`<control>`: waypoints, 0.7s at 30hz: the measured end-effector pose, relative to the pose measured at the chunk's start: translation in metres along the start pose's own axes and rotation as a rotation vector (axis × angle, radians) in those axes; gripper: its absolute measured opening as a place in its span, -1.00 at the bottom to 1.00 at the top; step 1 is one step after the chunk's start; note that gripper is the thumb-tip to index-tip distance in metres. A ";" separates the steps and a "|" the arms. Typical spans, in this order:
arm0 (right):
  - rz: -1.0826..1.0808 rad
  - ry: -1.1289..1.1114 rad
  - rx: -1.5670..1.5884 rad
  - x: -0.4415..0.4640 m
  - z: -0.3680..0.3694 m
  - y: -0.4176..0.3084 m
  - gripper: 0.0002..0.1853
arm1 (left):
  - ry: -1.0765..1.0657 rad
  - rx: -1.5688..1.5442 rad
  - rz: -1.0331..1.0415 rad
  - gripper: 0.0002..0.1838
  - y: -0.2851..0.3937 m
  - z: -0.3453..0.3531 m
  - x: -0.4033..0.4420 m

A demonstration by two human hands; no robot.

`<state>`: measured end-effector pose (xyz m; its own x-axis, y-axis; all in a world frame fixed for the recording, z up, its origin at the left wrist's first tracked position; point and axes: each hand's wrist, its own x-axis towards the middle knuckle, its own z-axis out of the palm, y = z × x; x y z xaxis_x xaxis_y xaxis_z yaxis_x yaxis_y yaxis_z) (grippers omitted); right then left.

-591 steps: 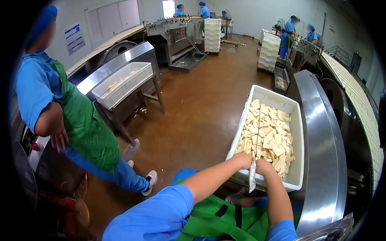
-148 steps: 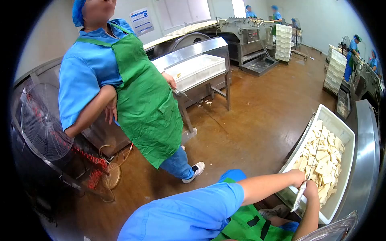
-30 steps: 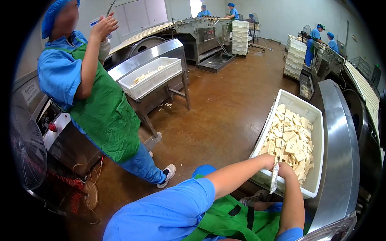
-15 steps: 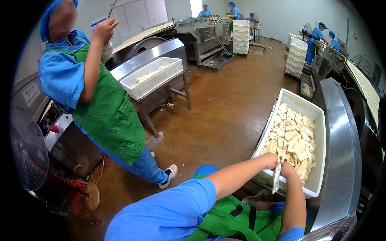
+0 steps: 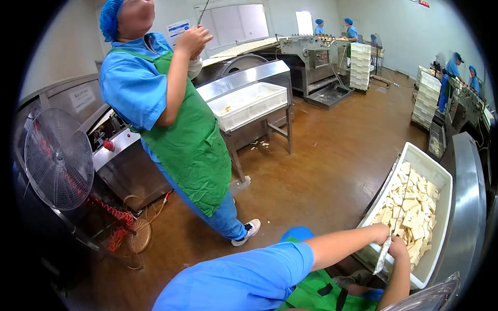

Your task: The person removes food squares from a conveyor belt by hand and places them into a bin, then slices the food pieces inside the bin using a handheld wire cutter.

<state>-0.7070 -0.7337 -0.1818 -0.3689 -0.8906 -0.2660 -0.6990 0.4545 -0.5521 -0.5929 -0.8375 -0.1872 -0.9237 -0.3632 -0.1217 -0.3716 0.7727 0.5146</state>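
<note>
My left hand (image 5: pixel 381 233) and my right hand (image 5: pixel 398 248) are closed together at the near end of a white bin (image 5: pixel 440 243). Between them is a long thin blade-like rod (image 5: pixel 401 203), whose handle, wrapped in something whitish and silvery (image 5: pixel 382 257), sticks out towards me. Its thin part points away over a heap of flat, pale cream pieces (image 5: pixel 414 215), which look like dough scraps. Both hands seem to grip the rod where it meets the handle; fingertips are partly hidden. I cannot tell whether the rod touches the pieces.
A co-worker in a green apron (image 5: pixel 189 140) stands at left, hands raised with a thin tool. Beside them are another white bin (image 5: pixel 249 106) on a stand and a fan (image 5: pixel 59 158). Machinery (image 5: pixel 311 59), stacked crates (image 5: pixel 360 67) and other workers are farther back. A metal panel (image 5: pixel 467 197) flanks my bin.
My view has turned to the left, so everything sits farther right and lower. My hands keep their hold on the rod, with little visible movement relative to the bin.
</note>
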 end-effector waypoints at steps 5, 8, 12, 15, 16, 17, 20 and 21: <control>0.028 0.005 0.051 0.001 0.003 0.004 -0.66 | 0.027 -0.055 0.002 -0.83 0.008 -0.010 -0.010; -0.085 0.051 0.043 -0.009 0.000 -0.005 -0.65 | 0.042 -0.146 0.004 -0.84 0.008 -0.011 -0.012; -0.095 0.031 0.013 0.001 0.005 0.010 -0.65 | 0.063 -0.152 -0.031 -0.86 0.007 -0.007 -0.008; -0.080 0.022 -0.011 0.002 0.004 0.010 -0.65 | 0.056 -0.160 -0.051 -0.86 0.006 -0.007 -0.008; -0.089 0.026 -0.036 0.002 0.004 0.010 -0.66 | 0.052 -0.119 -0.048 -0.86 0.006 -0.007 -0.008; -0.098 0.031 -0.062 0.002 0.004 0.010 -0.66 | 0.048 -0.078 -0.045 -0.86 0.005 -0.006 -0.007; -0.125 0.041 -0.074 0.002 0.004 0.011 -0.66 | 0.020 -0.018 -0.028 -0.84 0.003 -0.002 -0.002; -0.124 0.041 -0.073 0.001 0.004 0.011 -0.66 | 0.019 -0.018 -0.028 -0.84 0.002 0.000 -0.001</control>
<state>-0.7124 -0.7301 -0.1916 -0.3004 -0.9393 -0.1659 -0.7833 0.3422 -0.5191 -0.5927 -0.8359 -0.1861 -0.9109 -0.3948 -0.1200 -0.3956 0.7528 0.5262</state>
